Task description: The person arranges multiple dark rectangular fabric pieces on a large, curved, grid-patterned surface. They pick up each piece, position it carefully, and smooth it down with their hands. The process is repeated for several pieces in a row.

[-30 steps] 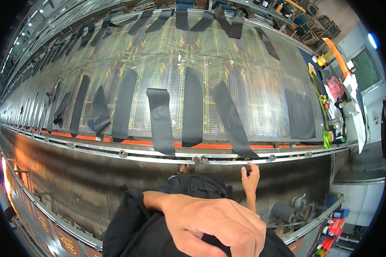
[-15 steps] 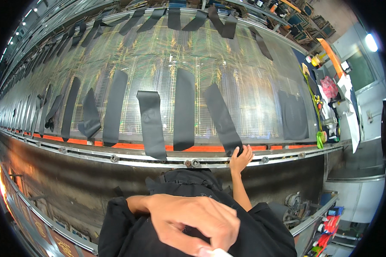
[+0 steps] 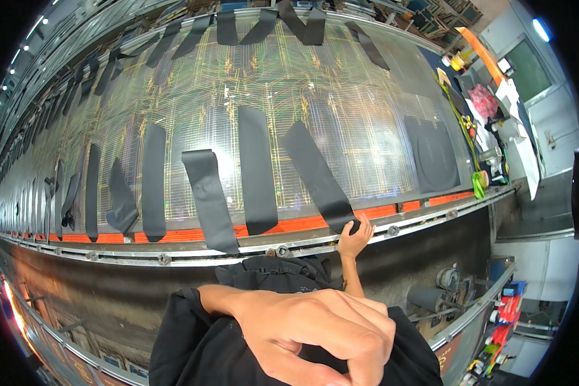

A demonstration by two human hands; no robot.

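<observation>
Across the workshop ran a long table (image 3: 392, 145), its top patterned with fine yellow and green lines, a metal rail (image 3: 424, 222) along the near edge. Grey strips (image 3: 257, 167) lay along both long sides; the slanting strip (image 3: 320, 177) you held was farthest right of the near row, its near end by the rail. Your left hand (image 3: 321, 331), nearest you, was loosely curled; whether it held anything could not be told. Your right hand (image 3: 355, 239) pinched the strip's near end. A lopsided pull could, by my judgement, have twisted or creased it, and a slack pinch could have let it slip. It looked thin, matte and pliable, a flat band against the glossy tabletop.
</observation>
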